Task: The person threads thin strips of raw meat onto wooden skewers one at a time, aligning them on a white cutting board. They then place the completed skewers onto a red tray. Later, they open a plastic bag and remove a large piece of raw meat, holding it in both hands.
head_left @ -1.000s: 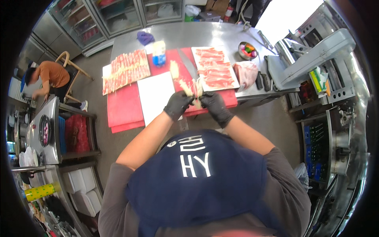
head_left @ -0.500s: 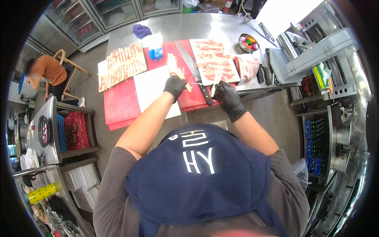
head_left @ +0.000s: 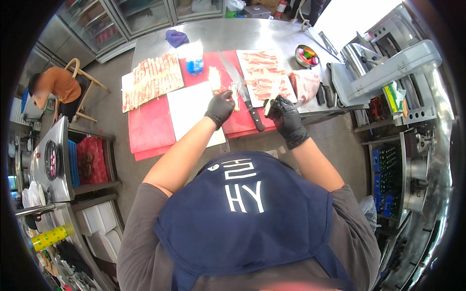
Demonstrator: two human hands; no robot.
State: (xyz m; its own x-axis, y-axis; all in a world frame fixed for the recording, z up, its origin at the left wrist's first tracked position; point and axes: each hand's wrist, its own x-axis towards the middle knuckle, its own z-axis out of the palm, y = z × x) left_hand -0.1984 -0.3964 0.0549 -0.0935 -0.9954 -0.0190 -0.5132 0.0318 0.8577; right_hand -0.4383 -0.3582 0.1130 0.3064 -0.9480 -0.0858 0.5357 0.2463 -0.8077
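Observation:
Both my hands wear black gloves. My left hand [head_left: 221,107], beside a white board [head_left: 187,109], pinches a thin bunch of enoki mushrooms [head_left: 235,93] over the red cutting board [head_left: 149,128]. More loose enoki [head_left: 214,75] lies just beyond it. My right hand [head_left: 286,119] is closed round another pale enoki bunch [head_left: 275,89], at the near edge of a white tray of sliced meat [head_left: 259,60]. Between my hands rests a large knife [head_left: 253,115], handle toward me. At the left, meat rolls [head_left: 153,80] lie in rows on a white tray.
A blue-and-white package [head_left: 194,64] and a purple cloth [head_left: 176,38] are at the back. To the right are a bowl of vegetables [head_left: 307,56], a large piece of meat [head_left: 305,86], smaller knives [head_left: 330,92] and a slicing machine [head_left: 374,72]. A person [head_left: 60,89] sits at far left.
My left hand has drawn its enoki bunch away from the loose enoki and stands it more upright. My right hand has shifted slightly right, its bunch still held.

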